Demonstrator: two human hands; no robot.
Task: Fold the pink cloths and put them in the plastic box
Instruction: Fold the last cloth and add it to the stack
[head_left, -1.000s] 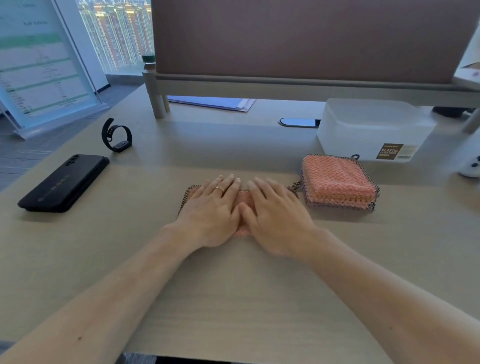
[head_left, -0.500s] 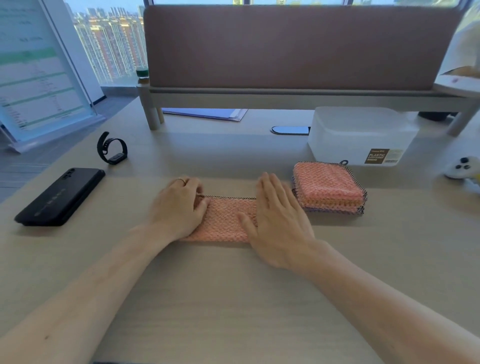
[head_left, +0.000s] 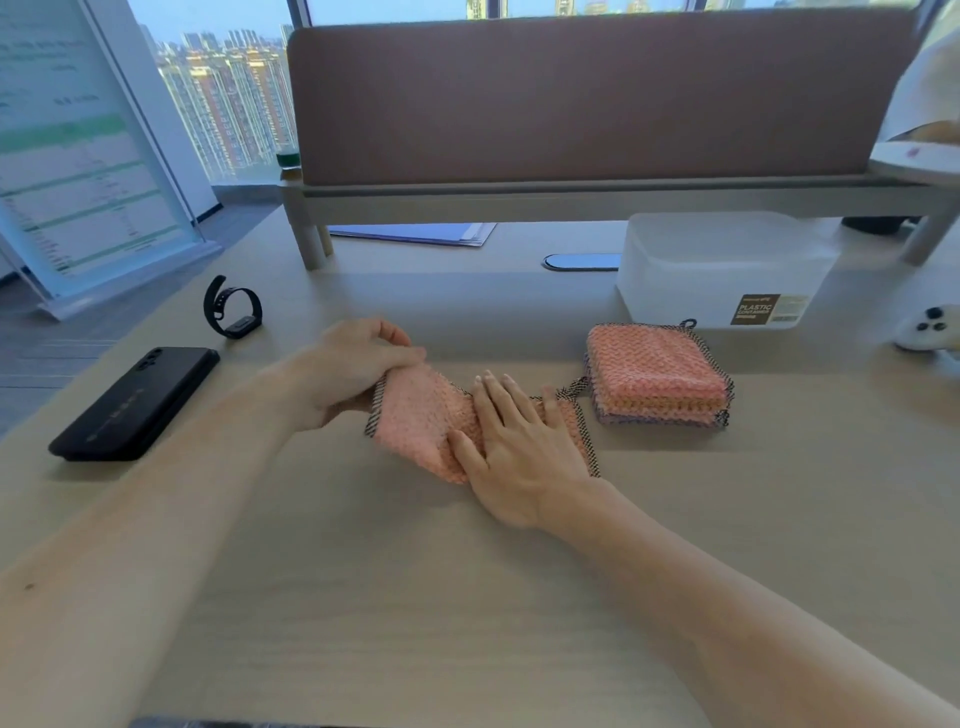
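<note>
Two hands, one pink cloth (head_left: 415, 415) being folded, one stack of folded cloths (head_left: 657, 371), one plastic box (head_left: 722, 265), one black phone (head_left: 137, 402), one smartwatch (head_left: 232, 307).

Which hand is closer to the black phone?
Left. The left hand lifts the cloth's end nearer the black phone; the right hand presses farther away.

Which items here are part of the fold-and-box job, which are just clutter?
Job:
pink waffle-weave cloth being folded
stack of folded pink cloths
translucent plastic box
left hand
right hand

Clutter:
black phone
black wristband
blue paper folder
</note>
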